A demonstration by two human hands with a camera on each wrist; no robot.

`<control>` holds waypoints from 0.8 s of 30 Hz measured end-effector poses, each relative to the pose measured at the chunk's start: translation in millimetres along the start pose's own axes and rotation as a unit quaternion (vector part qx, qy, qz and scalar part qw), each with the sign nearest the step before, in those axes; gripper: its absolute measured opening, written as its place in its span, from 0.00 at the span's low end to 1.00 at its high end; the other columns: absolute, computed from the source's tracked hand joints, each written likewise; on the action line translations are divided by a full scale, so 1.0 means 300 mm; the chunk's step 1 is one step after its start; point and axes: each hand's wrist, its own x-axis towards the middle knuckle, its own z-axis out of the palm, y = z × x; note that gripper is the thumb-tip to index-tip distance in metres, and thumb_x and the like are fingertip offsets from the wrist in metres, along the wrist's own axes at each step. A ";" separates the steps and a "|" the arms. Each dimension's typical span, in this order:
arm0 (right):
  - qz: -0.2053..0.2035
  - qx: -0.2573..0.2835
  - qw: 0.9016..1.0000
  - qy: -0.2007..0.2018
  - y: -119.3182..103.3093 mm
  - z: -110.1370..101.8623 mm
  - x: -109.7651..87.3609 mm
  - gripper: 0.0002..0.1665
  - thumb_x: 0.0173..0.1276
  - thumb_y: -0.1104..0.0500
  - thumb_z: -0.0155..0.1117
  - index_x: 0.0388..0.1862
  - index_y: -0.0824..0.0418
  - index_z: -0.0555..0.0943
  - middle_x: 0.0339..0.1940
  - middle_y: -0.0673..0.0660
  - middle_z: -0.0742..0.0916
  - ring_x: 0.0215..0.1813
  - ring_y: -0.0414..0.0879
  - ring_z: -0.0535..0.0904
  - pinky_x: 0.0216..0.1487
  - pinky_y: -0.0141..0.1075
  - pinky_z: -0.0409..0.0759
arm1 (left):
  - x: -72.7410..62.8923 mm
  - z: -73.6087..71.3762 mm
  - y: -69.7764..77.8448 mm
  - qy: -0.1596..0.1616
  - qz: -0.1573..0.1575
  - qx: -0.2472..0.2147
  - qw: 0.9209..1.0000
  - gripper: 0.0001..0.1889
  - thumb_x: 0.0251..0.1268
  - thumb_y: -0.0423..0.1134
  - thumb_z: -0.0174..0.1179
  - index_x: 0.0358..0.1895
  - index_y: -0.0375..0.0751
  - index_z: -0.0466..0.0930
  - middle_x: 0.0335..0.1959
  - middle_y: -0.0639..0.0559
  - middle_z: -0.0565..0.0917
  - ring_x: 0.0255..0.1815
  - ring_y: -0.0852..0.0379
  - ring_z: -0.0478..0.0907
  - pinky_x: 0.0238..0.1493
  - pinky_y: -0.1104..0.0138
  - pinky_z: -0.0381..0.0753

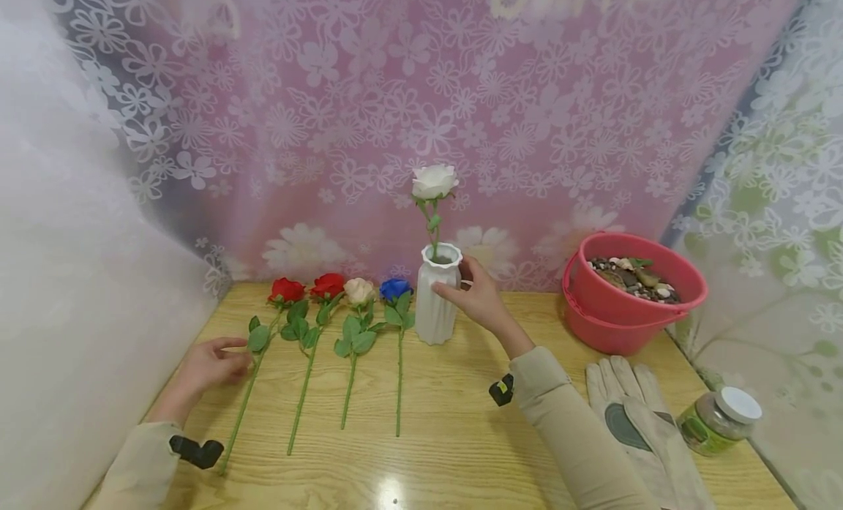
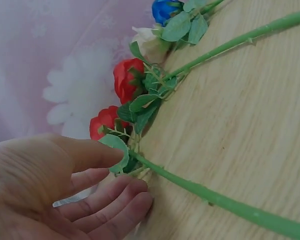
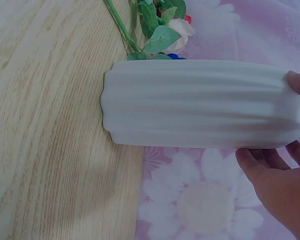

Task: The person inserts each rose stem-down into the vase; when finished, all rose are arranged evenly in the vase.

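A white fluted vase (image 1: 436, 305) stands upright on the table with a white rose (image 1: 435, 182) in it. My right hand (image 1: 479, 298) grips the vase near its neck, thumb on the front and fingers round the far side; the right wrist view shows the vase (image 3: 200, 104) between thumb and fingers. At the far left, my left hand (image 1: 212, 364) is beside the stem of a red rose (image 1: 287, 290). In the left wrist view its thumb overlaps a green leaf (image 2: 116, 150), and the other fingers are loosely spread below.
Lying in a row are a second red rose (image 1: 328, 285), a cream rose (image 1: 359, 292) and a blue rose (image 1: 395, 289). To the right are a pink bucket (image 1: 612, 334) holding stones, a pair of work gloves (image 1: 648, 429) and a white-lidded jar (image 1: 719, 422). A flowered backdrop rises behind.
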 end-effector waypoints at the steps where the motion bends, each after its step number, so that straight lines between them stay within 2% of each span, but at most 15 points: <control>1: -0.001 0.000 1.000 -0.001 0.000 0.000 0.000 0.47 0.69 0.47 0.77 0.81 0.56 0.65 0.65 0.59 0.81 0.66 0.58 0.80 0.69 0.54 0.81 | -0.001 0.002 -0.001 -0.002 -0.001 0.000 1.000 0.30 0.75 0.31 0.62 0.71 0.15 0.65 0.45 0.29 0.90 0.34 0.59 0.90 0.40 0.62 0.92; 9: 0.000 -0.008 1.000 -0.002 -0.004 -0.001 -0.001 0.47 0.69 0.45 0.76 0.80 0.56 0.65 0.65 0.59 0.81 0.66 0.57 0.80 0.69 0.54 0.81 | -0.001 0.012 -0.008 -0.005 -0.019 -0.005 1.000 0.31 0.72 0.29 0.64 0.71 0.15 0.65 0.50 0.26 0.88 0.36 0.58 0.90 0.41 0.60 0.92; 17: 0.005 -0.008 1.000 -0.001 0.001 0.000 -0.001 0.49 0.68 0.44 0.77 0.81 0.56 0.65 0.66 0.59 0.81 0.66 0.58 0.80 0.68 0.55 0.81 | 0.012 0.020 -0.027 -0.007 -0.031 0.014 0.999 0.34 0.68 0.31 0.69 0.71 0.18 0.67 0.41 0.38 0.92 0.33 0.55 0.90 0.38 0.62 0.92; 24: 0.010 -0.011 1.000 0.003 0.002 0.000 -0.002 0.49 0.68 0.44 0.77 0.81 0.55 0.65 0.66 0.59 0.81 0.67 0.58 0.80 0.69 0.55 0.81 | 0.009 0.030 -0.018 -0.001 -0.043 0.047 0.998 0.36 0.65 0.33 0.73 0.72 0.20 0.68 0.38 0.41 0.92 0.32 0.53 0.91 0.36 0.62 0.91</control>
